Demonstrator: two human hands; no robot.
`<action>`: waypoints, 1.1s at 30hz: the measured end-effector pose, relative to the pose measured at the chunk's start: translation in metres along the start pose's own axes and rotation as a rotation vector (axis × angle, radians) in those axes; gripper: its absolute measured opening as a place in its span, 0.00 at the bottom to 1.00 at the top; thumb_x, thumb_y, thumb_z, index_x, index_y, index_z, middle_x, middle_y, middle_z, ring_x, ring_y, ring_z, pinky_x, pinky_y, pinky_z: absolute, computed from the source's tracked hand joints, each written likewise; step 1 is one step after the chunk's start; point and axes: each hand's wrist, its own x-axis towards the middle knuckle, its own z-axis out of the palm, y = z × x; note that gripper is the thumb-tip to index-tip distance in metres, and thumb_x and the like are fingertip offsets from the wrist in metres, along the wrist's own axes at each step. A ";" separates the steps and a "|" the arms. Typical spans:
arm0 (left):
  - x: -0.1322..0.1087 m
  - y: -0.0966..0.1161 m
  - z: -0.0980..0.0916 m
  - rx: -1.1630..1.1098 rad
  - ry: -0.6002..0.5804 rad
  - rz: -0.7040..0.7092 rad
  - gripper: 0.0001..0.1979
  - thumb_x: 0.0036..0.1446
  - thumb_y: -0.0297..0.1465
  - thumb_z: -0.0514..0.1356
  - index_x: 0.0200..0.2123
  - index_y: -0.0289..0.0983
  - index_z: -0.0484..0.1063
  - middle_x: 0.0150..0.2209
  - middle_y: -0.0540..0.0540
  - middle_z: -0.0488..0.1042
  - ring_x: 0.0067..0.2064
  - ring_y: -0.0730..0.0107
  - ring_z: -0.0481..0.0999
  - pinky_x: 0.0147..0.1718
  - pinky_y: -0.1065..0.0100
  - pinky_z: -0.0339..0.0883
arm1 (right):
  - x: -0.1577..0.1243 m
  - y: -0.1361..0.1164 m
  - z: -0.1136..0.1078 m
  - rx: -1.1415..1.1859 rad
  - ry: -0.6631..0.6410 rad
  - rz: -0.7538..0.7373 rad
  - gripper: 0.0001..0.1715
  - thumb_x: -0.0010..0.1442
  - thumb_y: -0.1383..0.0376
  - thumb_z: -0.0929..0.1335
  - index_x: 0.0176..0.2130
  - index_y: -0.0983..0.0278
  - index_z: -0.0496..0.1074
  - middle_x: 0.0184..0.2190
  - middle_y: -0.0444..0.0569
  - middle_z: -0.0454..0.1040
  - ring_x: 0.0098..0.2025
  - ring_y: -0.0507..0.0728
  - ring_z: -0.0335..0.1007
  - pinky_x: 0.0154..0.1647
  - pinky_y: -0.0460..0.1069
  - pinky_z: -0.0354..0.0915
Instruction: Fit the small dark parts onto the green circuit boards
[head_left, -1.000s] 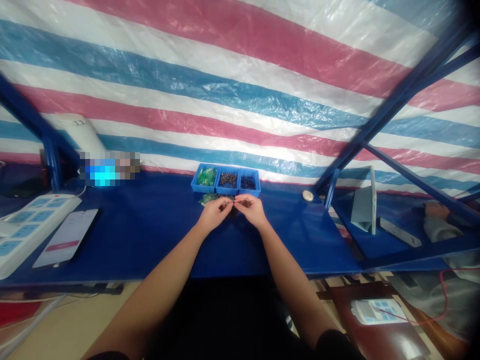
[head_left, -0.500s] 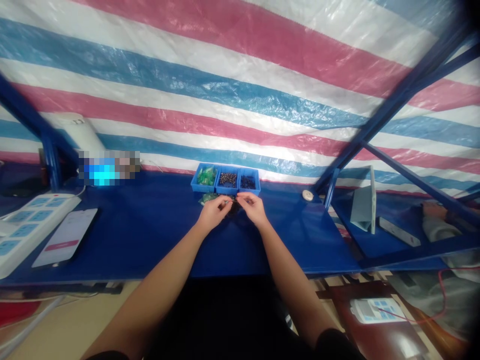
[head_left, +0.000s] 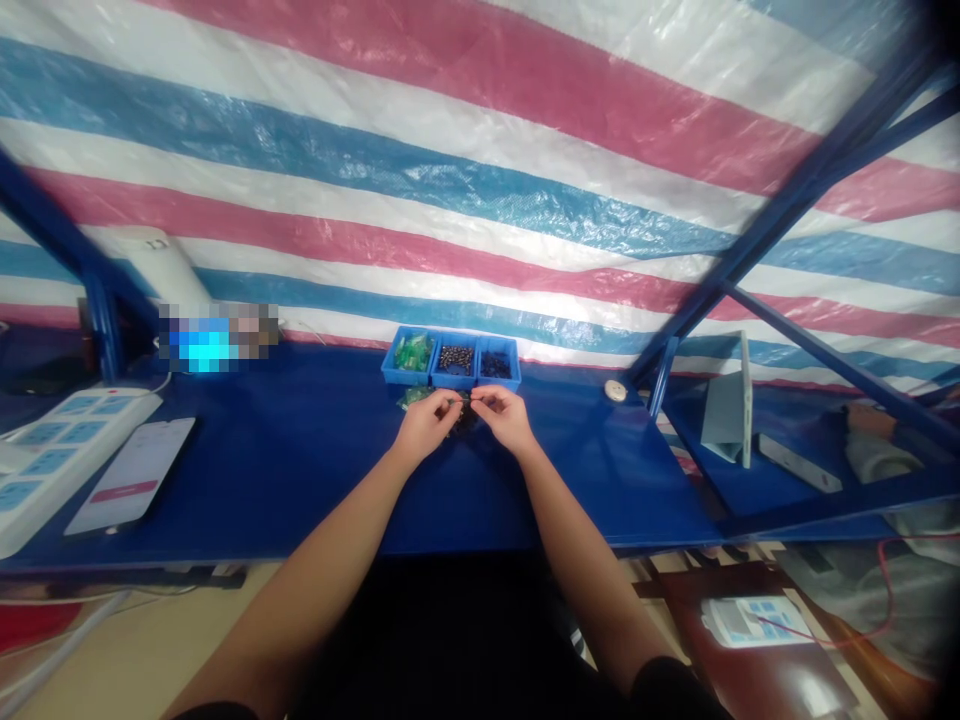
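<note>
We note white glare on the sheet [head_left: 465, 190], soft shadows on the table [head_left: 607, 440], stretched edges, blackened right corners, a pixelated patch [head_left: 217, 338] at left, fine detail smeared.

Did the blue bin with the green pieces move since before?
No, the blue bin with green pieces kept its place on the blue table, shifting neither left nor right.

The bins [head_left: 454, 381] are smooth plastic, the sheet [head_left: 360, 165] crinkled, glossy plastic. The tabletop [head_left: 292, 450] has a smooth, faint sheen; the stool [head_left: 802, 688] looks like polished wood.
</note>
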 end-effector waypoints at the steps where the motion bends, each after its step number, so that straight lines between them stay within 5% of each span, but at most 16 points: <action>1: 0.000 0.000 0.000 0.003 0.003 -0.002 0.10 0.60 0.38 0.56 0.38 0.40 0.73 0.21 0.55 0.67 0.23 0.76 0.66 0.27 0.73 0.60 | 0.000 0.000 0.000 0.016 0.001 -0.001 0.16 0.52 0.55 0.72 0.39 0.61 0.76 0.39 0.50 0.77 0.34 0.55 0.71 0.34 0.49 0.69; 10: 0.001 0.004 -0.002 0.030 0.028 -0.010 0.11 0.60 0.38 0.56 0.37 0.40 0.74 0.21 0.54 0.68 0.23 0.76 0.66 0.28 0.73 0.61 | 0.002 0.005 0.000 0.046 0.003 0.142 0.19 0.54 0.51 0.70 0.40 0.61 0.76 0.32 0.48 0.78 0.32 0.55 0.73 0.34 0.49 0.70; 25: 0.001 0.002 -0.003 0.061 0.022 -0.031 0.09 0.60 0.38 0.56 0.38 0.41 0.74 0.22 0.54 0.68 0.24 0.76 0.67 0.27 0.73 0.60 | 0.000 0.005 0.001 0.052 -0.028 0.070 0.16 0.52 0.54 0.72 0.38 0.60 0.78 0.36 0.48 0.79 0.37 0.57 0.74 0.39 0.52 0.71; 33: 0.001 0.000 -0.001 0.068 0.033 -0.006 0.09 0.59 0.37 0.57 0.37 0.40 0.75 0.22 0.54 0.68 0.24 0.75 0.67 0.27 0.73 0.60 | -0.001 0.003 0.002 0.084 -0.034 0.085 0.18 0.51 0.54 0.73 0.39 0.62 0.78 0.31 0.48 0.78 0.27 0.54 0.72 0.32 0.50 0.69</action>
